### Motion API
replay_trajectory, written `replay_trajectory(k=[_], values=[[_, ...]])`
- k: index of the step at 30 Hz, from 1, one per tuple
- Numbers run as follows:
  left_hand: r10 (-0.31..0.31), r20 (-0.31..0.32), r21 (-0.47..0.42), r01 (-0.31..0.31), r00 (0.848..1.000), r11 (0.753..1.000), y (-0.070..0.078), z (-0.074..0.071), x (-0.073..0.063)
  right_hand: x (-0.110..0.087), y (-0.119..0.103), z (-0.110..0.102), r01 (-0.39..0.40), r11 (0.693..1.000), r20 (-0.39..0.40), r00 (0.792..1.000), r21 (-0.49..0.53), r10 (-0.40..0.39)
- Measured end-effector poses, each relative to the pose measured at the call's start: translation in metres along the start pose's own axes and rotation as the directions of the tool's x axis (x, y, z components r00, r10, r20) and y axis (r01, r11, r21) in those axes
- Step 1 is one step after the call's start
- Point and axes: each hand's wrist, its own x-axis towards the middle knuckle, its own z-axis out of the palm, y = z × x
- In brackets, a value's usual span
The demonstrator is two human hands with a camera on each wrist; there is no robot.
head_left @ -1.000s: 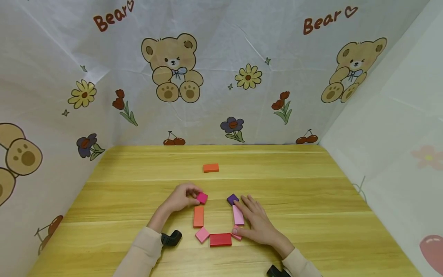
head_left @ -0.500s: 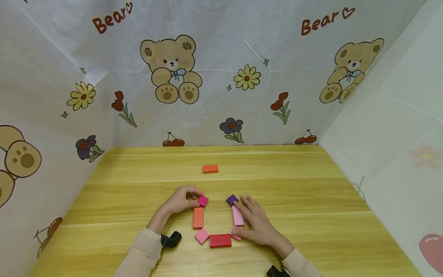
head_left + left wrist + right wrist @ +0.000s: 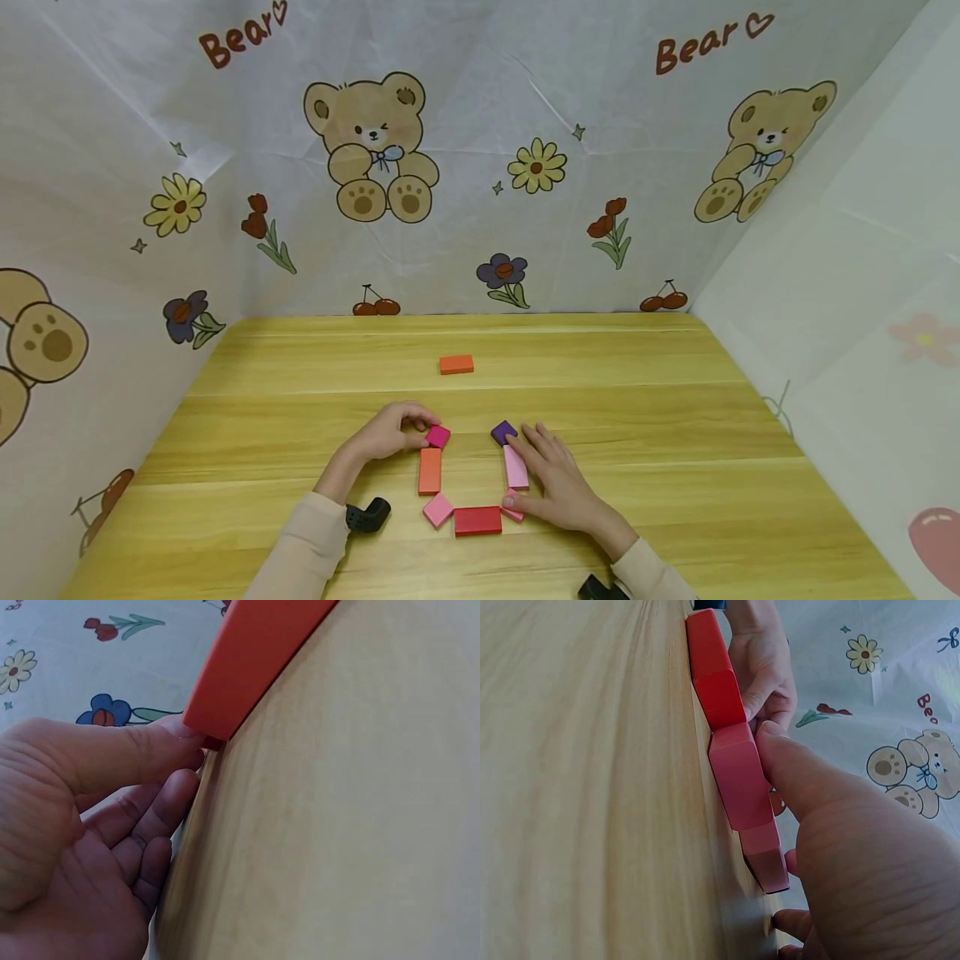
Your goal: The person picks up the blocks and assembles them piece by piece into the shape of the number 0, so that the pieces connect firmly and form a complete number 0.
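Note:
My left hand (image 3: 393, 431) pinches a small magenta block (image 3: 438, 437) between thumb and fingers, at the far end of an orange block (image 3: 430, 472). In the left wrist view the orange block (image 3: 251, 664) mostly hides the magenta one. My right hand (image 3: 558, 486) lies with fingers extended over the right side of the block outline. Its index fingertip is at a purple block (image 3: 503, 432) and a light pink block (image 3: 515, 467); its thumb touches a pink block (image 3: 740, 772) at the near right corner.
A red block (image 3: 477, 521) and a pink block (image 3: 438, 511) form the near side of the outline on the wooden table (image 3: 637, 400). Farther back lies a separate orange block (image 3: 456, 365). A printed bear cloth (image 3: 465, 233) hangs behind the table.
My left hand has brought the magenta block slightly nearer, up against the orange block's far end. My right hand has stayed in place.

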Motion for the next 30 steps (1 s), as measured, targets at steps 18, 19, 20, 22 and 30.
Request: replay_trajectory(k=[18,19,20,22,30], values=[[-0.037,-0.004,-0.006,0.037,0.999,0.999,0.0035,-0.0002,0.0008,0.0001,0.0008,0.0006,-0.005,1.0,-0.003,1.0,0.004,0.005],[-0.039,-0.005,-0.008,0.039,0.999,0.999,0.0033,-0.0001,0.0007,0.0,0.0007,0.0005,-0.003,1.0,-0.004,1.0,0.003,0.003],[-0.039,-0.005,-0.01,0.039,0.999,0.999,0.003,0.0,0.0008,0.0,0.0007,0.0004,-0.002,1.0,-0.006,1.0,0.004,0.002],[-0.04,-0.006,-0.012,0.04,0.999,0.999,0.0029,0.0,0.0008,-0.0001,0.0006,0.0002,-0.001,1.0,-0.008,1.0,0.004,0.001],[-0.026,0.013,-0.029,0.026,1.0,0.999,0.0041,-0.0019,-0.0001,-0.0002,-0.0003,-0.0005,0.007,1.0,-0.008,1.0,0.01,-0.007]])
